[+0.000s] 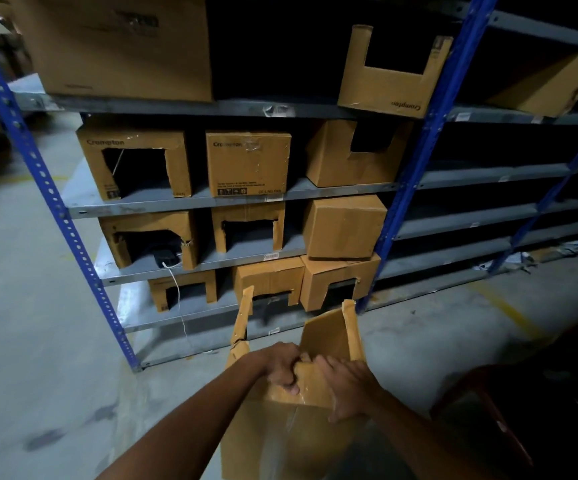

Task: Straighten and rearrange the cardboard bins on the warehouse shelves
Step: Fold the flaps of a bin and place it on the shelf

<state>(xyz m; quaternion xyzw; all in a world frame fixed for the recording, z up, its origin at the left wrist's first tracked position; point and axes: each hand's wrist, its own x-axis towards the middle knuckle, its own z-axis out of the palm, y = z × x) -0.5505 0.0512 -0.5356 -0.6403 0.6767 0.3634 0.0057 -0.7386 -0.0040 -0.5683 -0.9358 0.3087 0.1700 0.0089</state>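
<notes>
Here, the left hand (282, 367) and right hand (346, 389) both grip one cardboard bin (280, 431). Shelves (232, 199) with bins stand at 12 o'clock.

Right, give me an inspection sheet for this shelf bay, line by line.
Surface: grey metal shelves on blue uprights, several tiers.
Job's things: held bin, off the shelf in front of the lowest tier, its rim crumpled. Shelved bins with cut-out fronts, one on the left; the upside-down bin sits crooked at the shelf edge; a closed box is skewed and overhangs its shelf.
Clutter: scraps on the bottom right shelf.
Grippers: left hand and right hand both grip the held bin's near rim.
Cables: white cable hanging from a dark adapter down towards the floor.
Surroundings: concrete floor with yellow markings; dim light.
</notes>
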